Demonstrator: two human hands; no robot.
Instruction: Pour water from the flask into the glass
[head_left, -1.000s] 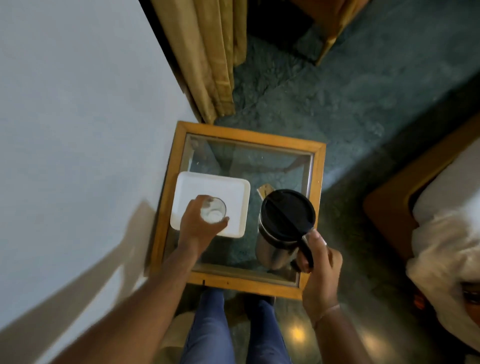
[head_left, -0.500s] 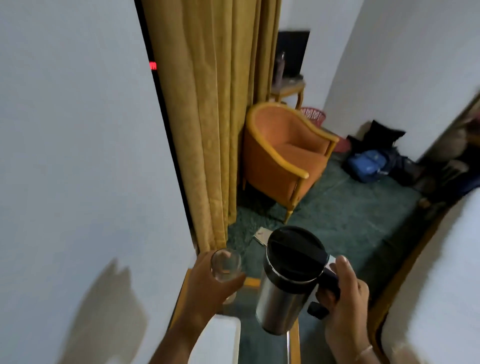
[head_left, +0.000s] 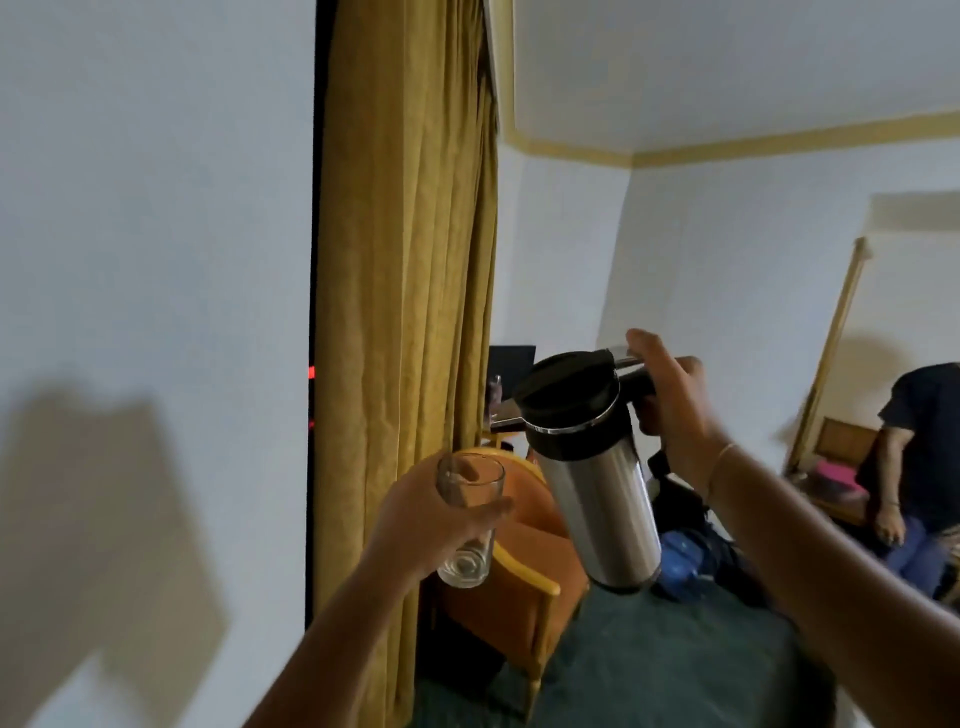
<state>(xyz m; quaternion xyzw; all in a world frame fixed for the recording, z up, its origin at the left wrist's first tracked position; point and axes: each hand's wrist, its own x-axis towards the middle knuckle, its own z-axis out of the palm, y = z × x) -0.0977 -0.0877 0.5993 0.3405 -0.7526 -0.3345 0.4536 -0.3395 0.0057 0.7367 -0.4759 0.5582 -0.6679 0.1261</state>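
Observation:
My left hand (head_left: 423, 512) grips a clear, empty drinking glass (head_left: 467, 519) held up in the air, roughly upright. My right hand (head_left: 670, 410) holds the black handle of a steel flask (head_left: 597, 488) with a black lid, raised to the right of the glass. The flask leans slightly, its top toward the glass and higher than the rim. A gap separates flask and glass. No water is visible flowing.
A mustard curtain (head_left: 410, 312) hangs behind the glass, with a white wall (head_left: 156, 260) to the left. An orange armchair (head_left: 519, 587) stands on green carpet below. Bags (head_left: 685, 551) lie behind the flask. A person (head_left: 914, 457) stands at the right.
Both hands lifted the glass and flask off the small table and raised them higher. The view swung up from the table to the room.

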